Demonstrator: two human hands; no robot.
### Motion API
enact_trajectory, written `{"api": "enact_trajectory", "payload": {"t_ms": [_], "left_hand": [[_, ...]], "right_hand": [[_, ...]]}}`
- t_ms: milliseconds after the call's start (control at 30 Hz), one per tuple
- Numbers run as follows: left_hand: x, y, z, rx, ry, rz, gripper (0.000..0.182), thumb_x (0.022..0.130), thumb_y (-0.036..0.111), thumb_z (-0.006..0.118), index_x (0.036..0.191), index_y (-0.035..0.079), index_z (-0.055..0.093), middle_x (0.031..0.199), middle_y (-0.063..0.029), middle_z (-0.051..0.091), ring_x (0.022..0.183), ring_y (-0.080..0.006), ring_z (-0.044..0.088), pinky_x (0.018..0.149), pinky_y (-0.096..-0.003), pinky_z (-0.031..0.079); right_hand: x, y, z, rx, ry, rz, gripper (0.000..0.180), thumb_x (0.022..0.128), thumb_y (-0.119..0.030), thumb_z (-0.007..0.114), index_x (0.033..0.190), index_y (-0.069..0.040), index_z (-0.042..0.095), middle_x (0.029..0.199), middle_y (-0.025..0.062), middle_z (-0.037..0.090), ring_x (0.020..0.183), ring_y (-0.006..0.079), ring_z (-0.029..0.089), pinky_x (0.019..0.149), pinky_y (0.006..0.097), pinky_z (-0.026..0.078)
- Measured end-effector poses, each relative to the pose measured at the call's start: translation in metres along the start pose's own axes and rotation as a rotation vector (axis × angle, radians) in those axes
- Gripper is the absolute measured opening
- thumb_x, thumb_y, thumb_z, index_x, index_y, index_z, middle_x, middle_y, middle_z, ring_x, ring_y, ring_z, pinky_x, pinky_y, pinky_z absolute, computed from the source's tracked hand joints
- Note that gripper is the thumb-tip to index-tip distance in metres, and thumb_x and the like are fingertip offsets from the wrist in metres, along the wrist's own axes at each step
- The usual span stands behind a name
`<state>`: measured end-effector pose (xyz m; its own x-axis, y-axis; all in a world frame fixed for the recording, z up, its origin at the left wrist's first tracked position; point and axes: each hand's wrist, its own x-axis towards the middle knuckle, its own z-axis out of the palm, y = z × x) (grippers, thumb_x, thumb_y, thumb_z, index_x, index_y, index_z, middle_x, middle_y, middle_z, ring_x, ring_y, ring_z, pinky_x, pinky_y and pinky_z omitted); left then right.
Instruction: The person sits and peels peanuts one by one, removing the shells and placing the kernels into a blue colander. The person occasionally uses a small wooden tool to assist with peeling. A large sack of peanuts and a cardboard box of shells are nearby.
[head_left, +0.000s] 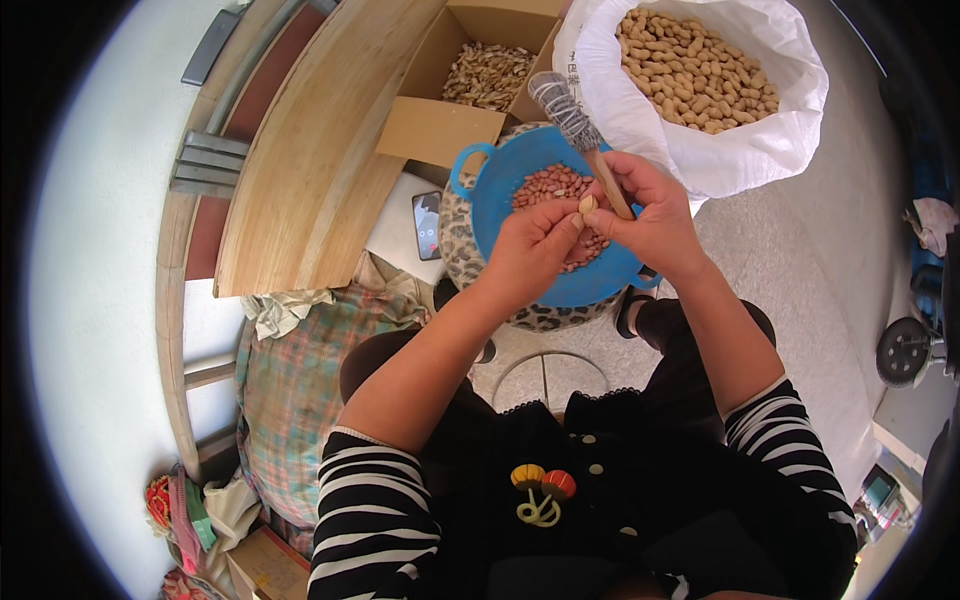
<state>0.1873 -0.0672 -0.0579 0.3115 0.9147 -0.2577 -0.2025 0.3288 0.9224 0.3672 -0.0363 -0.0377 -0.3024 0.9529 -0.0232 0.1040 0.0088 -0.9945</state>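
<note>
Over a blue plastic colander-like basin (491, 225), my left hand (534, 241) and my right hand (654, 214) meet at the fingertips. Between them they pinch a peanut pod (588, 204). My right hand also grips the wooden handle (613, 184) of a small mallet-like tool. Its head (564, 111) is wrapped in grey cloth and tied with pale string, and points up and away to the left. Shelled pink-skinned peanuts (547, 186) lie in the basin below, partly hidden by my hands. The basin rests on a leopard-print round seat or cushion (459, 229).
A cardboard box (442, 124) of empty shells (487, 75) stands behind the basin. Beside it, a white woven sack (795, 142) holds unshelled peanuts (690, 71). On the left are a wooden board (315, 172), a phone (427, 225) and a plaid cloth bundle (289, 405).
</note>
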Motion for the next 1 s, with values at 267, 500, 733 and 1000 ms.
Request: {"api": "enact_trajectory", "payload": {"t_ms": [267, 500, 733, 1000], "left_hand": [[0.001, 0.005, -0.006, -0.068, 0.031, -0.19, 0.027, 0.094, 0.022, 0.06, 0.097, -0.004, 0.068, 0.082, -0.0102, 0.07, 0.071, -0.0129, 0.064, 0.066, -0.0248, 0.052], [0.003, 0.013, -0.01, -0.204, 0.005, -0.332, 0.029, 0.095, 0.018, 0.058, 0.111, -0.005, 0.062, 0.102, -0.0151, 0.069, 0.087, -0.0222, 0.068, 0.08, -0.0327, 0.055], [0.003, 0.006, -0.016, -0.389, -0.097, -0.335, 0.028, 0.095, 0.014, 0.054, 0.114, -0.005, 0.06, 0.105, -0.0173, 0.068, 0.093, -0.0262, 0.068, 0.084, -0.0351, 0.055], [-0.004, 0.009, -0.006, -0.461, -0.063, -0.366, 0.031, 0.096, 0.016, 0.054, 0.116, -0.007, 0.058, 0.112, -0.0175, 0.065, 0.103, -0.0265, 0.065, 0.093, -0.0368, 0.052]], "right_hand": [[0.0, -0.009, 0.009, -0.306, -0.093, -0.126, 0.042, 0.075, 0.002, 0.07, 0.116, -0.005, 0.06, 0.1, 0.004, 0.067, 0.089, 0.0126, 0.063, 0.081, 0.0257, 0.051], [-0.001, -0.012, 0.007, -0.388, -0.083, -0.199, 0.031, 0.081, -0.013, 0.071, 0.111, -0.009, 0.063, 0.102, 0.0068, 0.068, 0.088, 0.0213, 0.067, 0.078, 0.0298, 0.053], [-0.006, -0.019, 0.005, -0.299, -0.098, -0.119, 0.037, 0.077, -0.008, 0.074, 0.112, -0.006, 0.062, 0.102, 0.006, 0.067, 0.09, 0.0174, 0.065, 0.078, 0.0297, 0.052], [-0.009, -0.009, -0.001, -0.322, -0.104, -0.147, 0.035, 0.077, -0.006, 0.073, 0.11, -0.006, 0.061, 0.099, 0.005, 0.066, 0.088, 0.0154, 0.064, 0.078, 0.0274, 0.051]]}}
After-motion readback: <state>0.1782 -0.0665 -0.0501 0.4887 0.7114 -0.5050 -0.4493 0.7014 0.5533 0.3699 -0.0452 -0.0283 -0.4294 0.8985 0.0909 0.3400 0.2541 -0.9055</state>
